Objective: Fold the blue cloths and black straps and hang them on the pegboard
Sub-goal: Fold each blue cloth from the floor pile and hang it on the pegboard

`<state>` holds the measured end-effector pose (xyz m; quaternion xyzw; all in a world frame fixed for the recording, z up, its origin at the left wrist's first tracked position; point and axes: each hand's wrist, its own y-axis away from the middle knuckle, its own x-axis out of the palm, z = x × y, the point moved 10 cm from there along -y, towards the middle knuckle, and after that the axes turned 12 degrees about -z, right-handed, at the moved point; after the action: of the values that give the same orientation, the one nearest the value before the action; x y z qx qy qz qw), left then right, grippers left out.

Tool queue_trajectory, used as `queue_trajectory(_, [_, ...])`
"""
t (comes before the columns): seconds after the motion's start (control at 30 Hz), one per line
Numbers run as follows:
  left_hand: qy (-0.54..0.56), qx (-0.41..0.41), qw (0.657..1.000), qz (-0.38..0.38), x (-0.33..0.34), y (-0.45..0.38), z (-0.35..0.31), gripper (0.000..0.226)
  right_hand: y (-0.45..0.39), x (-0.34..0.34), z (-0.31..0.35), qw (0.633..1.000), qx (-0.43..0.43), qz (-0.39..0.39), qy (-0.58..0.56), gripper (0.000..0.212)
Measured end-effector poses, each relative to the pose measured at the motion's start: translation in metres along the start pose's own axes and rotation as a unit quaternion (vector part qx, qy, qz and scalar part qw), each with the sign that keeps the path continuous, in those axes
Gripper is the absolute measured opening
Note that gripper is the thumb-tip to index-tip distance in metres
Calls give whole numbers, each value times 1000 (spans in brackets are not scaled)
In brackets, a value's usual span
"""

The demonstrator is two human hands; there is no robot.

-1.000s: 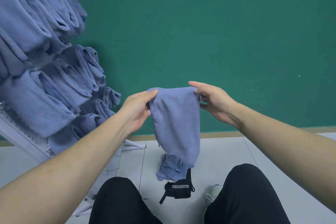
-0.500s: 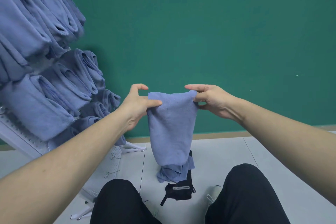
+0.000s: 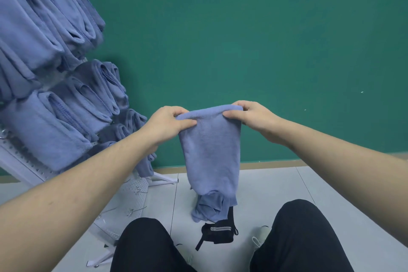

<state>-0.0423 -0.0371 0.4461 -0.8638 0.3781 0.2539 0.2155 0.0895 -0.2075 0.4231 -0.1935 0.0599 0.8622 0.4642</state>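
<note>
Head view: held a folded blue cloth up in front of the green wall, above the knees. Left hand pinched the cloth's top left corner, thumb on the near face, fingers curled over the folded top edge. Right hand pinched the top right corner likewise, thumb pressed on the near face. Cloth hung straight down between both hands, lower end dangling above the floor. Noted a second, crumpled blue cloth on the floor directly below, partly hidden by the hanging one. Black strap with a pale stripe lay on the floor just beside that crumpled cloth, touching or overlapping its near edge; could not tell which. White pegboard leaned at left, tilted, on a white frame; several bare metal hooks visible on its lower part. Rows of folded blue cloths hung on its upper part. Black trousers at bottom of view.
</note>
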Motion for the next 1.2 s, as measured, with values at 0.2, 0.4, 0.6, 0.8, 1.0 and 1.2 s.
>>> queue_trajectory(0.2, [119,-39,990,-61,9,4,13,12,5,4,-3,993,-13,-115,0,33])
queue_trajectory(0.4, [124,-44,972,-193,19,16,27,16,11,30,-13,995,1,-103,-8,54])
queue_trajectory(0.6, [126,9,969,-214,27,27,29,24,12,40,-27,988,5,-150,38,33])
queue_trajectory(0.8, [97,-24,963,-252,35,36,31,27,23,57,-27,983,29,-179,-2,40])
queue_trajectory(1.0, [162,-53,955,-243,39,32,30,25,30,76,-15,989,47,-114,-79,37])
queue_trajectory(1.2, [278,-63,941,-180,41,39,22,34,39,76,-5,986,30,-56,-155,35])
